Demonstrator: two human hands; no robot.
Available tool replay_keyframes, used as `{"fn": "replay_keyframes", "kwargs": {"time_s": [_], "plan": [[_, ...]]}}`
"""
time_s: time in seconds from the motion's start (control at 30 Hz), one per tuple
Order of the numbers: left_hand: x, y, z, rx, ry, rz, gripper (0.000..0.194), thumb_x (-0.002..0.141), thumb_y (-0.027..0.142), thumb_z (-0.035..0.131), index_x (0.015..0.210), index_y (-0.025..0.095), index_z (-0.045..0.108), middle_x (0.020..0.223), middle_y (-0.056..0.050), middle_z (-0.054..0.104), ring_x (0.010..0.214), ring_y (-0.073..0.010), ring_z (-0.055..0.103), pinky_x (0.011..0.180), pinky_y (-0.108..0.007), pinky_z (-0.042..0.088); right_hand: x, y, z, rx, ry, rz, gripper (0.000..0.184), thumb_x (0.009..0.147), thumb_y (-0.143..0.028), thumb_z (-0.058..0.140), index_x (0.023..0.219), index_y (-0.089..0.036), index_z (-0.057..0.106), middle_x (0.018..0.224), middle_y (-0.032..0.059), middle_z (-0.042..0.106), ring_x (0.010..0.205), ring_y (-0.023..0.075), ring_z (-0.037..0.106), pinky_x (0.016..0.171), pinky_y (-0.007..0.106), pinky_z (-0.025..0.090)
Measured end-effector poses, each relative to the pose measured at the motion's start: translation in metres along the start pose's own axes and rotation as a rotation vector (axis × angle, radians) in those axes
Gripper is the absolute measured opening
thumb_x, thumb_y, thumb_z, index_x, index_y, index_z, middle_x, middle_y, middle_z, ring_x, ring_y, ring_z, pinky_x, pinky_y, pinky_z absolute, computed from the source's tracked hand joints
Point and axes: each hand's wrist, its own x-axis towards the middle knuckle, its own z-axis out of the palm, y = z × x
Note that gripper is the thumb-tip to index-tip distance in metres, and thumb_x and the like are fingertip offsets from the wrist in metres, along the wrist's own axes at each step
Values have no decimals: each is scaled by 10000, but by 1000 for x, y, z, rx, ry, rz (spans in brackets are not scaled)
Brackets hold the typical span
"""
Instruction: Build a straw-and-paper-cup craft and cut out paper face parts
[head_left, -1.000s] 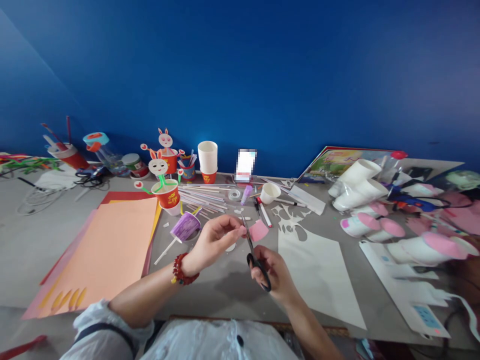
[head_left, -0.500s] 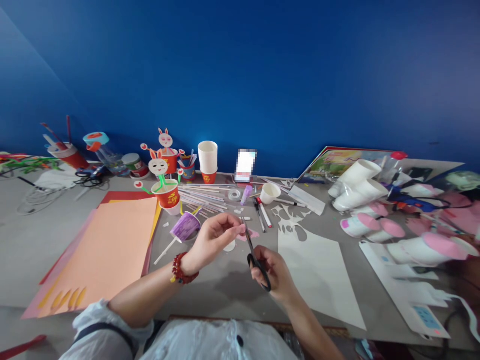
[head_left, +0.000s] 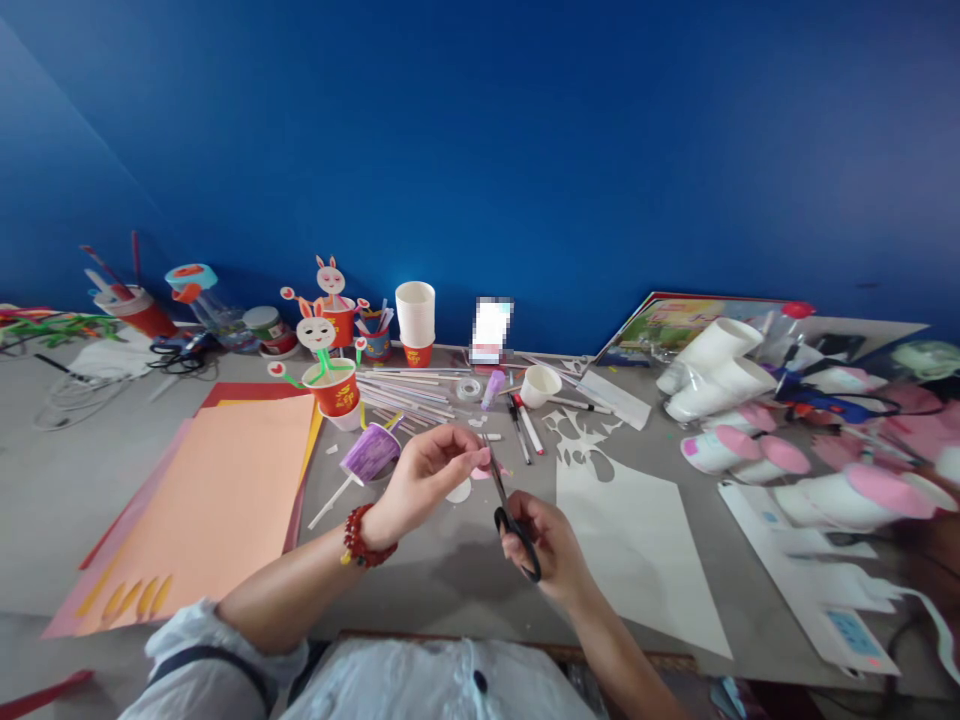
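Note:
My left hand point(head_left: 442, 470), with a red bead bracelet at the wrist, pinches a small bit of pink paper point(head_left: 484, 456) in its fingertips. In my right hand point(head_left: 546, 540) are black-handled scissors point(head_left: 517, 530), gripped by the handles, with the blades pointing up and away beside the left fingertips. The blades cross the pink paper, though fingers hide part of it. Below the hands lies a white paper oval point(head_left: 459, 491). Left of my left hand a purple-coloured paper cup point(head_left: 371, 455) lies tipped over with a white stick under it.
Coloured paper sheets point(head_left: 247, 480) lie at left, a cut white sheet point(head_left: 637, 540) at right. Behind are rabbit figures in red cups point(head_left: 337, 397), paper straws point(head_left: 409, 392), tape point(head_left: 469, 389), pens point(head_left: 530, 428) and a white cup point(head_left: 540, 385). A power strip point(head_left: 810, 590) lies far right.
Less of the pink paper shows to the right of the scissor blades than before. Both hands and the scissors have hardly moved.

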Motion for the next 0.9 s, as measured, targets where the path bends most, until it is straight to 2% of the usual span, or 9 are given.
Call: {"fn": "replay_keyframes", "kwargs": {"time_s": [0.1,0.23,0.57,0.9], "plan": [[0,2,0,-3,-5,-6,221,897,311,690,777,146,606,766,-34,663,751,-144,662,620,-210,449,1,2,-1,-12,7,-15,359,769,-485,647,680,-238,402,583,-45,443,499,102,363,437,222,293],[0,2,-1,13,18,1,221,883,305,707,768,139,618,767,-30,660,679,-106,600,598,-201,432,2,2,-1,-6,4,-8,377,783,-499,653,681,-236,404,591,-41,452,501,103,379,440,222,304],[1,2,-5,2,20,30,188,886,287,701,792,136,642,807,-29,674,661,-81,567,615,-183,448,0,3,-2,15,3,-4,392,773,-469,709,676,-227,417,592,-47,437,502,96,379,438,211,305],[1,1,-8,8,18,40,207,901,323,677,810,141,640,841,-52,689,732,-114,614,622,-191,462,0,6,-3,-13,4,-7,406,760,-486,724,676,-226,423,595,-42,446,506,102,393,443,213,320]]}}
